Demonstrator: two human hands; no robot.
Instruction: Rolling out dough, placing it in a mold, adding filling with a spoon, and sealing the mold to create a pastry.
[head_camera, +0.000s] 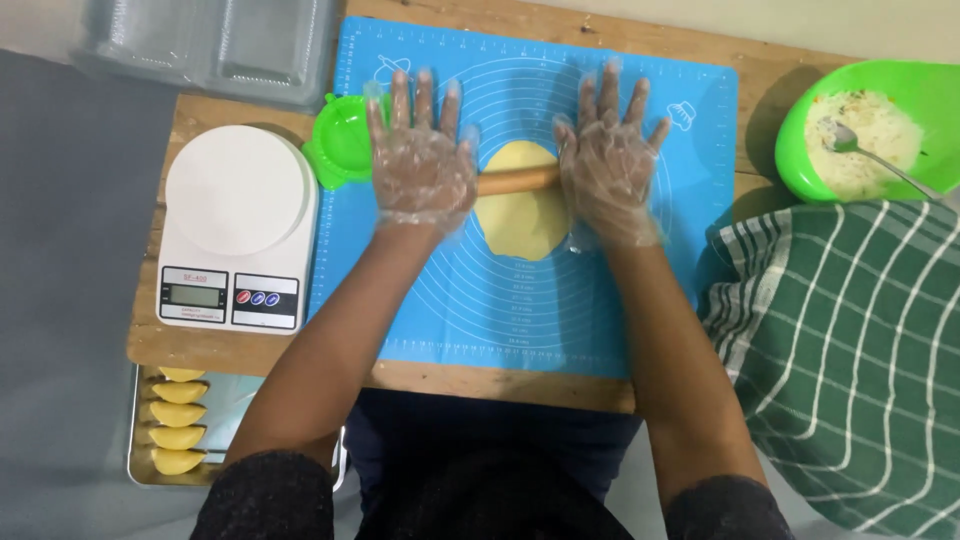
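So that the dough (520, 205) spreads evenly mid-mat (660, 300): left hand (422, 160) and right hand (610, 165) flat, fingers unclenched, pressing the rolling pin (517, 181) across it.

Both gloved hands, left (420, 165), right (610, 160), flat, fingers spread, palms down, forearms extended.

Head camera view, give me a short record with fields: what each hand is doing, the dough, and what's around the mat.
left hand: gloved, flat on the rolling pin
right hand: gloved, flat on the pin's other end
dough: yellow oval under the pin, on the blue mat
left of mat: green dumpling press, white kitchen scale
right: green bowl with filling and spoon, striped cloth
lower left: tray of folded dumplings
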